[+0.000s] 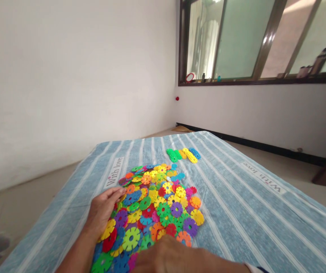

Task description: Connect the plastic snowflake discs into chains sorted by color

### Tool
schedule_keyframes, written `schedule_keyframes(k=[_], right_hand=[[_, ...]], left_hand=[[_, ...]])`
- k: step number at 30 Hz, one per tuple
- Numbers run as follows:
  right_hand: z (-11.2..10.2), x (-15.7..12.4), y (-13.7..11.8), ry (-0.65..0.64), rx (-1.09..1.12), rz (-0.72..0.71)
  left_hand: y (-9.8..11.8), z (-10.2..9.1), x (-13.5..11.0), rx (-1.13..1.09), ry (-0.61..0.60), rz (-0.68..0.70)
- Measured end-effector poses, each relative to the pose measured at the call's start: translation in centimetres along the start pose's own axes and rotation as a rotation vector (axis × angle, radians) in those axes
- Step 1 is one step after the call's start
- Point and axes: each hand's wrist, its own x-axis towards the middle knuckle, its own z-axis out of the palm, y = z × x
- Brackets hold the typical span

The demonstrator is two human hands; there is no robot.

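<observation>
A wide heap of flat, notched plastic snowflake discs (148,201) in many colours lies on the blue striped cloth. My left hand (103,208) is at the heap's left edge, its fingers close together and pointing in over the discs. What lies between those fingertips, if anything, is hidden. Low in the view, my right hand (163,256) reaches over the near part of the heap from the right. Its back faces me, its outline is slightly blurred, and its fingers are out of sight. Near its knuckles is an orange disc (183,238).
Beyond the heap sit short rows of joined discs: green (174,155), yellow (190,155) and blue (195,153). The striped cloth (236,212) covers a bed-like surface, with a white wall (74,76) behind. Bottles and a small mirror (190,77) stand on the window sill.
</observation>
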Motion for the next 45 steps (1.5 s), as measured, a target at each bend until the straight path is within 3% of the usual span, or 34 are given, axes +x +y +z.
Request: schedule_keyframes(k=[2, 4, 7, 10, 12, 17, 25, 36, 45], right_hand=[[-1.4, -0.6, 1.9, 0.113, 0.027, 0.091], [-3.2, -1.8, 5.0, 0.308, 0.1, 0.259], [-5.8, -5.1, 11.6, 0.607, 0.144, 0.608], [-7.8, -9.0, 18.5, 0.797, 0.091, 0.925], [-8.7, -11.1, 22.2, 0.838, 0.065, 1.094], [-9.4, -12.6, 27.5, 0.829, 0.079, 1.212], [-9.1, -11.4, 30.5, 0.726, 0.074, 1.234], [-8.1, -11.6, 30.9, 0.636, -0.214, 1.133], [-7.4, -11.8, 31.3, 0.625, -0.318, 1.141]], left_hand=[[0.1, 0.0, 0.0, 0.001, 0.004, -0.007], [0.2, 0.0, -0.1, 0.016, 0.018, -0.014], [0.5, 0.0, -0.3, 0.013, 0.027, -0.029], [0.8, 0.0, -0.4, 0.015, 0.031, -0.054], [1.0, -0.1, -0.4, 0.048, 0.035, -0.075], [1.5, -0.1, -0.6, 0.073, 0.032, -0.156], [1.6, -0.2, -0.6, 0.104, 0.044, -0.221], [1.4, 0.0, -0.6, 0.056, 0.055, -0.196], [1.3, 0.0, -0.4, 0.068, 0.049, -0.201]])
